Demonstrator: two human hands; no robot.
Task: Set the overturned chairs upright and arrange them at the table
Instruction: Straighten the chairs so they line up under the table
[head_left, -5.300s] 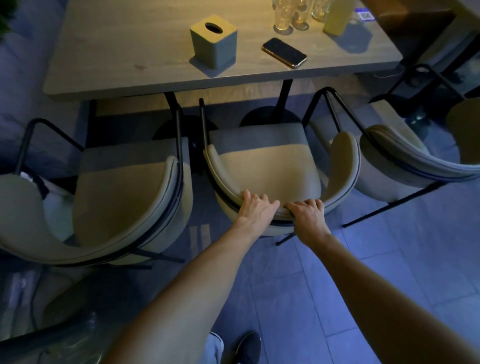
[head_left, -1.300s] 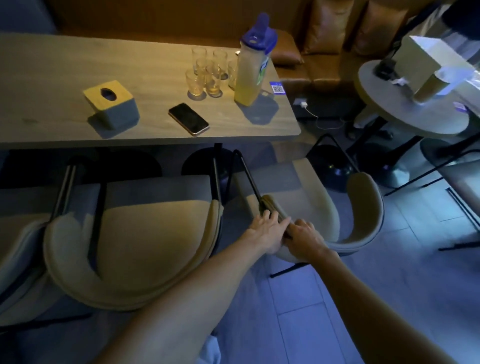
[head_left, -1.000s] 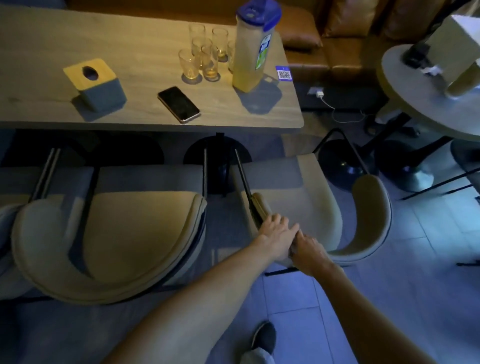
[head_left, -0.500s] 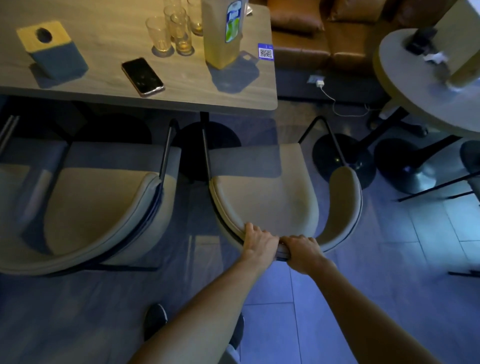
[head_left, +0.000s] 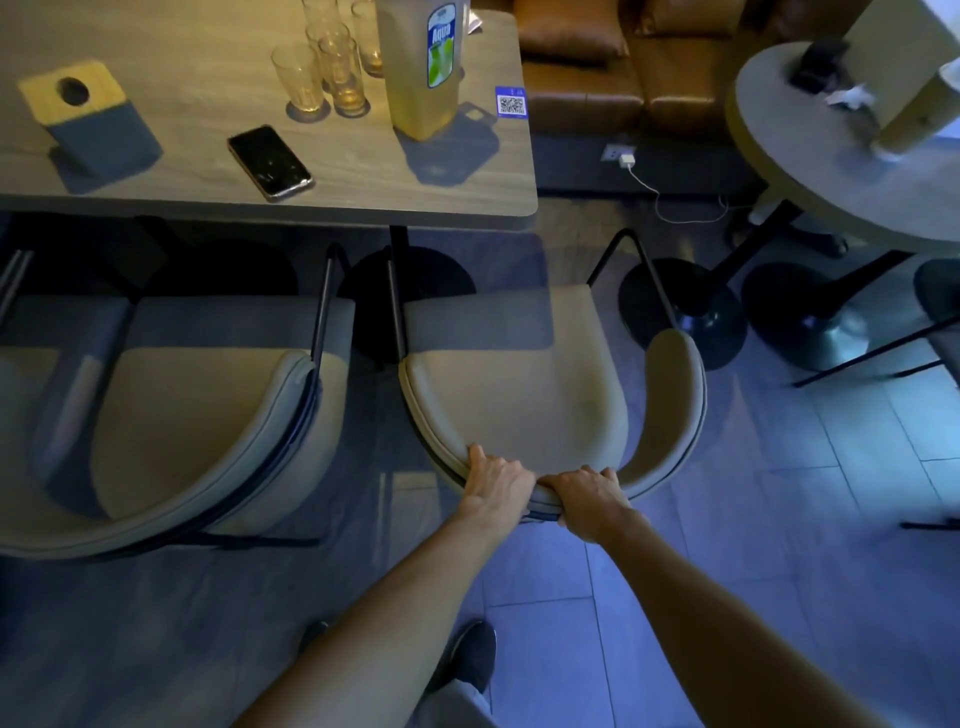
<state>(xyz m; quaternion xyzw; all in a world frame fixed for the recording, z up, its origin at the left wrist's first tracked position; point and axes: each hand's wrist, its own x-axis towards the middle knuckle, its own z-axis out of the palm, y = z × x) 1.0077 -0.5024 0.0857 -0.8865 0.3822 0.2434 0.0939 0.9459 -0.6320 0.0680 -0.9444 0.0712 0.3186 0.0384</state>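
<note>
— Since a moment ago, the chair (head_left: 514, 395) at centre frame has swung round square to the table (head_left: 208, 171), and the hands have slid from its side to the middle of the curved back.

— So it stands upright now, front edge just under the table's near right corner?

— Yes, beside the other chair (head_left: 171, 426) at lower left. I'd push it straight in, evenly with both arms, so it doesn't rub its neighbour.

— And the grip?

— Left hand (head_left: 496, 483) curls over the back rim, fingers closed around it. Right hand (head_left: 589, 501) clamps the same rim just beside it, the two nearly touching.
</note>
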